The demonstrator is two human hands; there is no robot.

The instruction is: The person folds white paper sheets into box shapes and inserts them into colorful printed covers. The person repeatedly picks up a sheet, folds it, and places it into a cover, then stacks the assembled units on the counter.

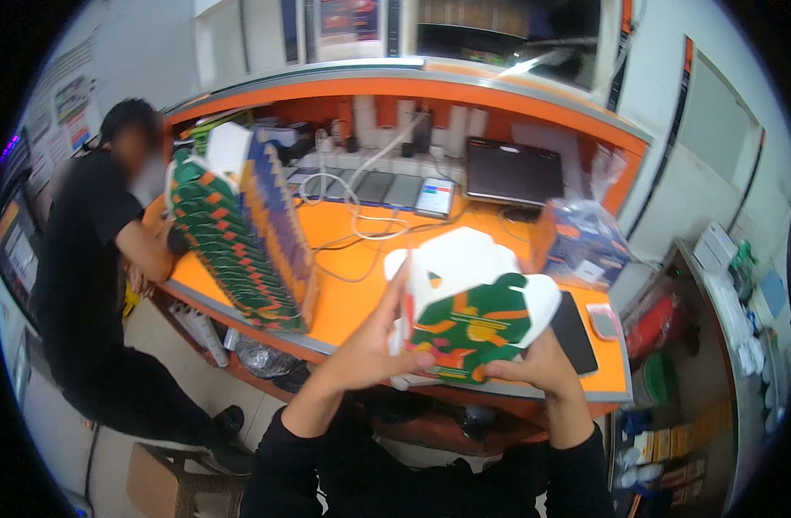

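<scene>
A takeaway carton (477,324), green with orange and pink print and white inner flaps, is held up over the near edge of the orange counter. Its white flaps spread outward at the top and right. My left hand (370,350) grips its left side, thumb on the printed front. From the right, my right hand (541,363) grips the lower corner, thumb also on the front. The fingers behind the carton are hidden. To the left stands a tall leaning stack of nested green cartons (227,246), beside a stack of blue-purple ones (279,216).
On the orange counter (348,298) lie white cables (370,226), several phones, a lit phone (434,198) and a dark monitor (515,168). A plastic-wrapped blue package (581,242) and a black tablet (575,332) sit at right. A person in black (93,233) leans at the left end.
</scene>
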